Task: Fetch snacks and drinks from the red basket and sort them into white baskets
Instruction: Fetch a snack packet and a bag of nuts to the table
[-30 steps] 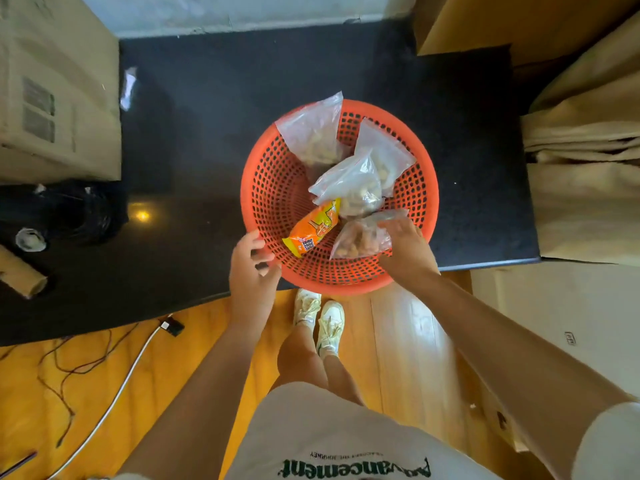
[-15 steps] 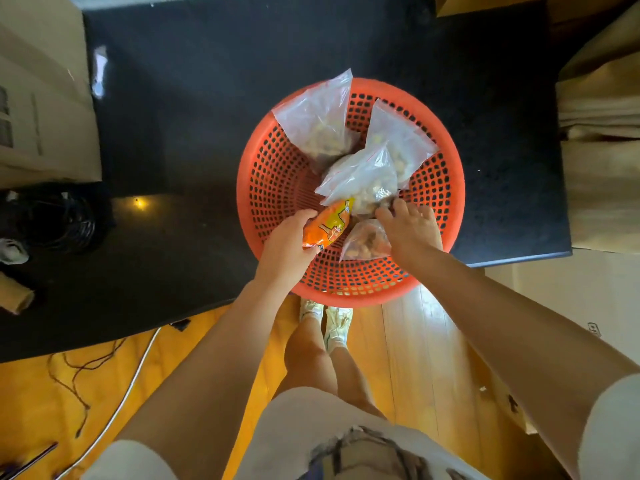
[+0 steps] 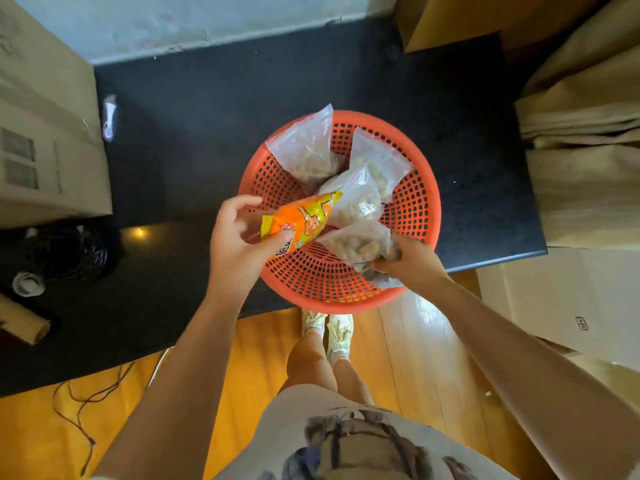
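A round red basket (image 3: 412, 216) sits on a black table, overhanging its front edge. My left hand (image 3: 235, 240) grips an orange snack packet (image 3: 301, 220) and holds it lifted over the basket's left side. At the basket's near right, my right hand (image 3: 408, 261) is closed on a clear bag of brown nuts (image 3: 360, 244), which is raised off the mesh. Three more clear bags stay in the basket: one at the back left (image 3: 308, 150), one at the back right (image 3: 377, 161), one in the middle (image 3: 356, 199). No white baskets are in view.
Cardboard boxes stand at the left (image 3: 45, 133) and at the right (image 3: 581, 143) of the black table (image 3: 214, 109). A coil of black cable (image 3: 76, 251) and a cardboard tube (image 3: 20, 323) lie at the left. Wires trail on the wooden floor (image 3: 86, 403).
My left hand moved from the basket's rim onto the orange packet and lifted it. My right hand closed on the bag of nuts and raised it from the basket floor.
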The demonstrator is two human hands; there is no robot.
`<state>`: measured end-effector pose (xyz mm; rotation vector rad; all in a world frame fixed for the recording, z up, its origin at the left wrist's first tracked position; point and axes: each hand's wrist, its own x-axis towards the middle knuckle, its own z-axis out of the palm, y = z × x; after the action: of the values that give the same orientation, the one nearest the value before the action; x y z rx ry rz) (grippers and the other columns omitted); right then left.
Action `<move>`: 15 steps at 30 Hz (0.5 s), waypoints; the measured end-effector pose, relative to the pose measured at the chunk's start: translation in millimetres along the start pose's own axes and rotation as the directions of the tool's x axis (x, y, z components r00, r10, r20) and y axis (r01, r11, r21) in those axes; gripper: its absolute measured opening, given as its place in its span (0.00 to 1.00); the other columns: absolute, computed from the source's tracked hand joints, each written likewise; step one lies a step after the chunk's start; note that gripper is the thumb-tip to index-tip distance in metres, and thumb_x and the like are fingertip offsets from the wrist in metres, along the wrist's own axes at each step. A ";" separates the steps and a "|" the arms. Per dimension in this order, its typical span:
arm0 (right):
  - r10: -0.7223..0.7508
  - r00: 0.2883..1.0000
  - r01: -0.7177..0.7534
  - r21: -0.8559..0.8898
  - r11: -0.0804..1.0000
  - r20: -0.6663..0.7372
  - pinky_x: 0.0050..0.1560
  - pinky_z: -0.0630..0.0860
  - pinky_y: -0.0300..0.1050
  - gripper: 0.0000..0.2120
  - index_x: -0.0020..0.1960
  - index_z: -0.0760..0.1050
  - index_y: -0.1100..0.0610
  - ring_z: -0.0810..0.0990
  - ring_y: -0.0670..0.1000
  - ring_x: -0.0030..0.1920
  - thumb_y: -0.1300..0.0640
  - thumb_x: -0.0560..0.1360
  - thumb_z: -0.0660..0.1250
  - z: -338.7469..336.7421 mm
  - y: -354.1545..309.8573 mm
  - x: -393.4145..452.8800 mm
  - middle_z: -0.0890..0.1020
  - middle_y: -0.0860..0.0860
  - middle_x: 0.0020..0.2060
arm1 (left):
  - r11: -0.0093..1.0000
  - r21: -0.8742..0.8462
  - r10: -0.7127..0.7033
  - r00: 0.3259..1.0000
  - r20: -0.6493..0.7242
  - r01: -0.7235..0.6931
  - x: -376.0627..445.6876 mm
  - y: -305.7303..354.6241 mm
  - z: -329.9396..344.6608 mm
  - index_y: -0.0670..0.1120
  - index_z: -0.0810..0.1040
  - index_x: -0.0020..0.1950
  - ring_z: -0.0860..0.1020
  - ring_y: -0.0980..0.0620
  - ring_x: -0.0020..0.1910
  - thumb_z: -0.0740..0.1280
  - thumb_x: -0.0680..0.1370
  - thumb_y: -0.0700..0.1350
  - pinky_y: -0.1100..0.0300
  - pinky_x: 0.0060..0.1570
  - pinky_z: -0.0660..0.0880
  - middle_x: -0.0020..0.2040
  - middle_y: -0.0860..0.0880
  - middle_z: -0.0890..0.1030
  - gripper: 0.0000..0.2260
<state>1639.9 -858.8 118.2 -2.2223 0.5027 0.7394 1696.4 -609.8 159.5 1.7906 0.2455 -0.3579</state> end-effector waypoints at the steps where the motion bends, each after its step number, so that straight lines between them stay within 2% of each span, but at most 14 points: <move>1: 0.033 0.999 -0.031 0.114 0.993 -0.013 0.45 0.73 0.46 0.11 0.49 0.75 0.53 0.78 0.51 0.44 0.53 0.68 0.73 -2.0 0.0 -10.3 0.80 0.49 0.41 | 0.999 -0.032 0.003 1.000 -0.011 -0.004 -1.7 7.7 -4.6 0.59 0.72 0.51 0.83 0.56 0.47 0.77 0.65 0.40 0.64 0.40 0.80 0.48 0.53 0.83 0.22; 3: 0.085 0.996 -0.068 0.374 0.925 -0.028 0.48 0.75 0.46 0.08 0.47 0.76 0.53 0.80 0.51 0.44 0.56 0.70 0.72 -6.4 0.5 -32.4 0.81 0.49 0.40 | 0.992 -0.124 0.002 1.000 -0.013 -0.003 -4.5 21.3 -11.7 0.56 0.76 0.48 0.83 0.58 0.45 0.77 0.64 0.42 0.68 0.37 0.78 0.43 0.57 0.84 0.18; 5: 0.099 0.995 -0.074 0.653 0.754 -0.002 0.48 0.79 0.44 0.06 0.46 0.77 0.54 0.82 0.52 0.45 0.60 0.70 0.71 -12.1 -1.7 -57.1 0.84 0.49 0.40 | 0.970 -0.242 -0.020 1.000 0.003 0.020 -7.4 32.9 -14.5 0.54 0.78 0.45 0.84 0.56 0.45 0.77 0.63 0.45 0.66 0.38 0.79 0.41 0.56 0.85 0.14; 7: 0.091 0.996 -0.061 0.824 0.564 0.011 0.46 0.80 0.43 0.09 0.48 0.78 0.58 0.83 0.51 0.43 0.61 0.69 0.70 -16.2 -2.7 -80.7 0.85 0.51 0.40 | 0.941 -0.332 -0.046 0.998 0.045 0.058 -9.3 42.2 -12.0 0.53 0.81 0.42 0.84 0.55 0.43 0.75 0.65 0.44 0.64 0.38 0.80 0.41 0.55 0.86 0.09; 9: 0.122 0.992 -0.037 0.908 0.418 -0.016 0.46 0.78 0.45 0.16 0.52 0.77 0.62 0.82 0.54 0.43 0.58 0.66 0.70 -18.0 -2.4 -102.0 0.84 0.54 0.42 | 0.886 -0.455 -0.033 0.991 0.129 0.089 -11.0 49.3 -5.7 0.52 0.83 0.42 0.84 0.54 0.43 0.77 0.64 0.47 0.61 0.40 0.81 0.41 0.53 0.86 0.09; 12: 0.188 0.976 0.067 0.973 0.221 -0.110 0.41 0.80 0.44 0.20 0.56 0.75 0.60 0.84 0.52 0.43 0.59 0.65 0.68 -13.3 4.4 -129.2 0.85 0.52 0.43 | 0.830 -0.519 -0.034 0.947 0.319 0.205 -12.5 61.0 14.8 0.47 0.77 0.58 0.82 0.49 0.52 0.80 0.55 0.58 0.52 0.51 0.80 0.51 0.49 0.83 0.35; 13: 0.224 0.966 0.095 0.982 0.163 -0.130 0.40 0.81 0.44 0.21 0.57 0.74 0.58 0.84 0.51 0.43 0.60 0.64 0.68 -10.0 7.8 -138.1 0.86 0.52 0.43 | 0.818 -0.521 -0.029 0.922 0.385 0.243 -14.4 63.2 24.8 0.47 0.76 0.60 0.82 0.48 0.53 0.80 0.55 0.59 0.50 0.52 0.80 0.53 0.48 0.83 0.37; 15: 0.287 0.946 0.143 0.989 0.045 -0.150 0.37 0.80 0.45 0.21 0.56 0.73 0.53 0.85 0.50 0.42 0.61 0.63 0.68 -1.9 14.8 -156.8 0.85 0.50 0.42 | 0.823 -0.481 -0.015 0.859 0.512 0.301 -19.2 62.3 46.8 0.51 0.81 0.54 0.83 0.50 0.51 0.79 0.55 0.57 0.51 0.49 0.81 0.50 0.50 0.85 0.29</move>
<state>1513.6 -849.9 211.9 -0.8417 0.9352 -0.1027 1695.2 -670.1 212.5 1.0607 0.1209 -0.7726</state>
